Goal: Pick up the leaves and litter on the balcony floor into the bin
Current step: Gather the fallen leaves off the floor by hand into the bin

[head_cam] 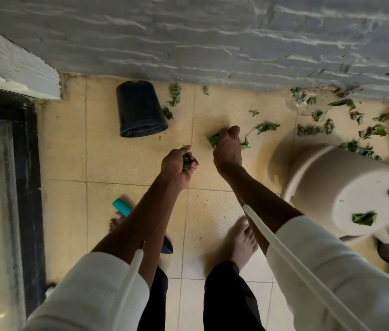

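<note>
Above bare feet on the tiled floor (122, 163), the left hand (178, 166) clenches a wad of leaves, the right hand (228, 149) grasps more leaves (213, 139) at floor level, beyond them a tipped black bin (139, 111) and scattered leaves (377, 130) lie by the wall (212, 39).

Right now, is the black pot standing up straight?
No, the black pot lies tipped on its side on the floor tiles near the grey wall.
</note>
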Tool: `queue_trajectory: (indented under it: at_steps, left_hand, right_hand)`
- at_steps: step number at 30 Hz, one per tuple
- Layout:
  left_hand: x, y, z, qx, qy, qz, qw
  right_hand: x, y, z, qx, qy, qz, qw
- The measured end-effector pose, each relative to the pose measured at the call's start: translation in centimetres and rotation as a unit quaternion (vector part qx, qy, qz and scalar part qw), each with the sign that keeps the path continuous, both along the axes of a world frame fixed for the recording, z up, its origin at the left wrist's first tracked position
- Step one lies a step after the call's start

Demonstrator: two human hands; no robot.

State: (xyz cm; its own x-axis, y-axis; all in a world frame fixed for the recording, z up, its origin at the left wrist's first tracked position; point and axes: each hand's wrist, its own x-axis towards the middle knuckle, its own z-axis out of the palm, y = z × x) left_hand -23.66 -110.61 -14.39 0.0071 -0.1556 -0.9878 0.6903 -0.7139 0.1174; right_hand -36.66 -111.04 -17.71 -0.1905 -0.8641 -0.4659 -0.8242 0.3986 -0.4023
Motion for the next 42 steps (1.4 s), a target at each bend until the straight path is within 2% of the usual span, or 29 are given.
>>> queue_trajectory:
  at_steps: [4,8,10,12,14,17,19,21,23,25,26,28,30,31,33,36,38,40,42]
  left_hand:
    - [0.5,0.4,-0.3,0.001,-0.003,-0.006,1.000]
    - [0.6,0.5,-0.1,0.000,-0.001,-0.011,1.000]
    - [0.6,0.5,-0.1,-0.001,-0.004,-0.010,1.000]
    - [0.3,0.6,-0.1,0.002,-0.002,-0.007,1.000]
    - [0.0,0.7,0.1,0.004,0.006,-0.004,1.000]
    - [-0.7,0.8,0.2,0.005,0.016,-0.010,1.000]
    - [-1.0,0.7,0.1,0.004,0.017,-0.014,1.000]
    - [-1.3,0.6,-0.1,0.006,0.015,-0.018,1.000]
    - [-1.7,0.7,-0.3,0.007,0.014,-0.021,1.000]
    - [-2.0,0.8,-0.4,0.007,0.012,-0.024,1.000]
    - [-2.1,0.9,-0.4,0.008,0.013,-0.028,0.999]
    - [-2.2,1.1,-0.3,0.011,0.012,-0.037,0.999]
    - [-2.0,1.3,-0.2,0.014,0.007,-0.038,0.999]
    - [-1.8,1.4,-0.2,0.016,0.004,-0.038,0.999]
    - [-1.5,1.4,-0.1,0.017,-0.001,-0.033,0.999]
    - [-1.8,1.4,0.1,0.019,-0.004,-0.026,0.999]
    - [-2.4,1.4,0.3,0.017,0.001,-0.032,0.999]
    - [-2.7,1.4,0.4,0.012,0.007,-0.037,0.999]
    - [-2.8,1.3,0.3,0.007,0.008,-0.040,0.999]
  right_hand:
    - [0.5,0.9,-0.4,0.010,0.040,0.001,0.999]
    - [-0.1,1.8,-0.6,0.009,0.043,0.142,0.989]
    - [-0.5,2.0,-0.2,-0.012,0.008,0.131,0.991]
    - [-1.0,2.3,0.7,-0.074,-0.028,0.061,0.995]
    - [-2.2,2.1,1.6,-0.118,-0.045,-0.058,0.990]
    - [-5.8,0.2,2.3,-0.089,-0.096,-0.279,0.951]
    - [-8.2,-1.0,1.8,-0.085,-0.139,-0.322,0.933]
    - [-9.3,-1.5,1.1,-0.009,-0.114,-0.290,0.950]
    - [-9.5,-1.4,0.3,0.050,-0.054,-0.203,0.976]
    - [-9.2,-0.6,0.0,0.034,-0.023,-0.093,0.995]
    - [-9.2,-0.3,-0.1,0.015,-0.027,-0.078,0.997]
    - [-9.3,-0.1,0.8,-0.017,-0.070,-0.164,0.984]
    - [-9.3,-0.2,1.9,-0.076,-0.054,-0.251,0.964]
    - [-9.3,-0.1,2.5,-0.109,-0.046,-0.252,0.960]
    - [-8.9,0.4,3.7,-0.126,-0.077,-0.238,0.960]
    - [-8.4,2.2,2.5,0.010,-0.089,-0.191,0.977]
    - [-8.1,3.6,0.4,0.061,-0.083,-0.175,0.979]
    - [-7.5,4.5,-0.7,0.042,-0.058,-0.129,0.989]
    - [-7.1,5.3,-1.2,0.026,0.004,-0.050,0.998]
